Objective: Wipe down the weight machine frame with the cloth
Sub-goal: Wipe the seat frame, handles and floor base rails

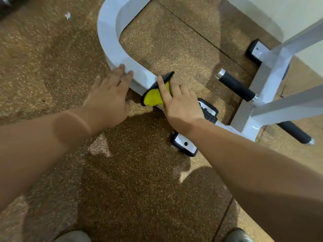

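Cloth (153, 96), yellow with black edging, lies on the low white tube of the frame (111, 42), just right of its U-bend. Right hand (181, 105) presses it flat, fingers straight and spread. Left hand (108, 96) rests at the bend, fingers straight, tips on the tube, holding nothing. The 2 hands are near each other, not touching. Floor (139, 189): speckled brown rubber. Black handle (236, 87) lies beyond the cloth

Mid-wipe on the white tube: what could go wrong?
1. The yellow black-edged cloth is only pressed under flat fingers of the right hand; it may slip off the rounded white metal frame tube.
2. The left hand rests on the bend, blocking that stretch.
3. The black ribbed bracket beside the right wrist could catch knuckles.
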